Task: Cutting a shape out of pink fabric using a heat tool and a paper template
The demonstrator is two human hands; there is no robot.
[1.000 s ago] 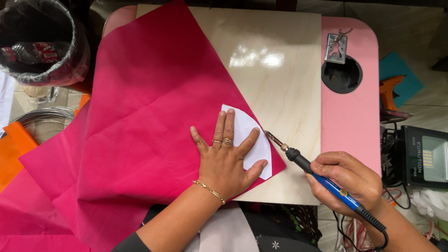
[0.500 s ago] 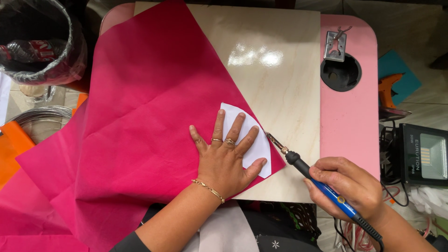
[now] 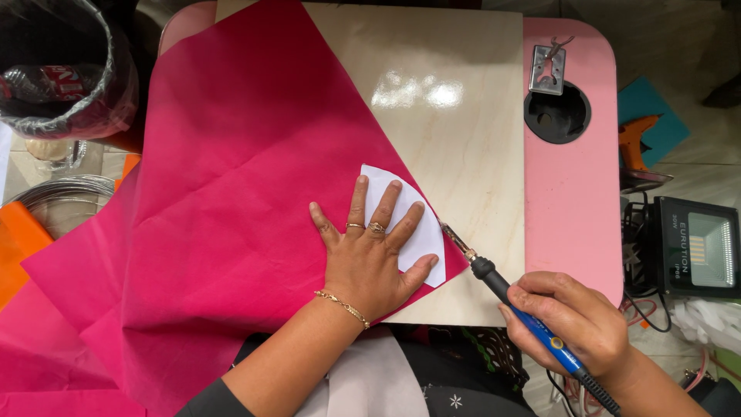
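On the pink table (image 3: 575, 208), w/ a pale glossy board (image 3: 455, 139) across its middle, the biggest item is a magenta fabric sheet (image 3: 231, 201); it covers the board's left part and spills off toward 8 o'clock. At 10 o'clock off the table sits a dark bin w/ clear liner (image 3: 62, 69), a red-and-white label showing inside it. At 3 o'clock on the floor lies a black rectangular flood lamp (image 3: 698, 247), white lettering down its left edge. Above it, at 2 o'clock, an orange glue gun (image 3: 637, 143) lies on a teal sheet. A round black hole (image 3: 557, 114) in the table is at 1 o'clock, a small metal plate (image 3: 546, 71) just above it.

Left hand (image 3: 367, 262) lies flat, fingers spread, pressing a white paper template (image 3: 417, 228) onto the fabric's right edge; it clasps nothing. Right hand (image 3: 575, 324) at 4 o'clock is closed round the blue handle of a soldering iron (image 3: 509, 297). The iron's long axis runs diagonally, cord end at 4 o'clock, metal tip pointing to 10 o'clock, touching or just beside the template's right edge; can't tell which.
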